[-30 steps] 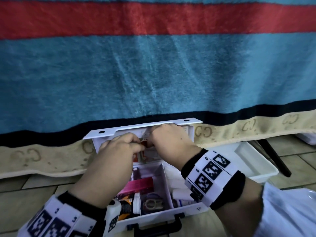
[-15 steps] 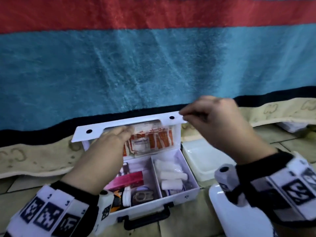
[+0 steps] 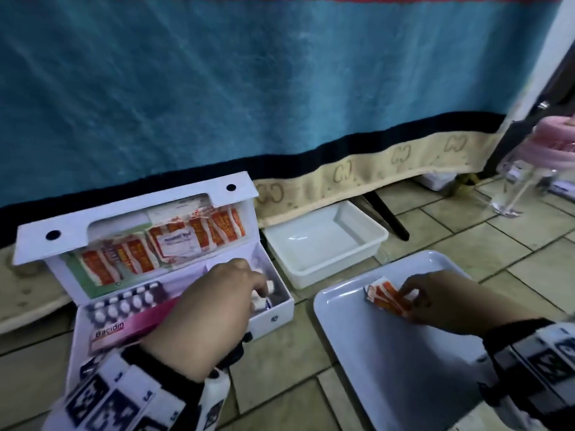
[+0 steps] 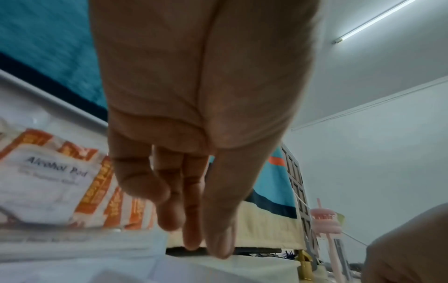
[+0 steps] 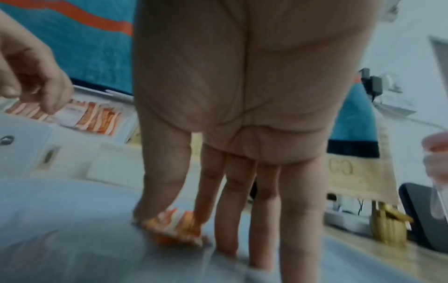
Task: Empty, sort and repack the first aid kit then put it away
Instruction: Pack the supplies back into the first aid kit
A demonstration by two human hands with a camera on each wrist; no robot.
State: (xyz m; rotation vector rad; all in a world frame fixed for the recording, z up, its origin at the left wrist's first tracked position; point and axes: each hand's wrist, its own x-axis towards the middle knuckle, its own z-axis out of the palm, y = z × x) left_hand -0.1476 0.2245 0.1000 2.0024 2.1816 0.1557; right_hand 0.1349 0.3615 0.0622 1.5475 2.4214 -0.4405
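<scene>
The white first aid kit [image 3: 275, 317] stands open on the tiled floor, its lid [image 3: 130, 219] up against the blanket. Orange-and-white alcohol pad sachets [image 3: 199, 234] fill the lid pocket. A blister pack [image 3: 130, 301] and a pink Bacidin box [image 3: 124, 329] lie in the left compartment. My left hand [image 3: 261, 284] reaches into the right compartment by the white bandage rolls [image 3: 270, 285]; its fingers [image 4: 191, 239] point down, fairly straight, holding nothing. My right hand [image 3: 407, 298] pinches a few orange sachets [image 3: 384, 295] between thumb and forefinger, low over the white tray [image 3: 389, 368].
A white plastic bin [image 3: 323, 244] sits behind the tray, partly under the hanging blue blanket [image 3: 280, 88]. A black furniture leg [image 3: 385, 213] slants beside it. A clear bottle with a pink lid [image 3: 529, 169] stands at the far right.
My right hand came down from the lid's edge to the tray with the sachets. My left hand dropped from the lid pocket into the right compartment. The view swung right.
</scene>
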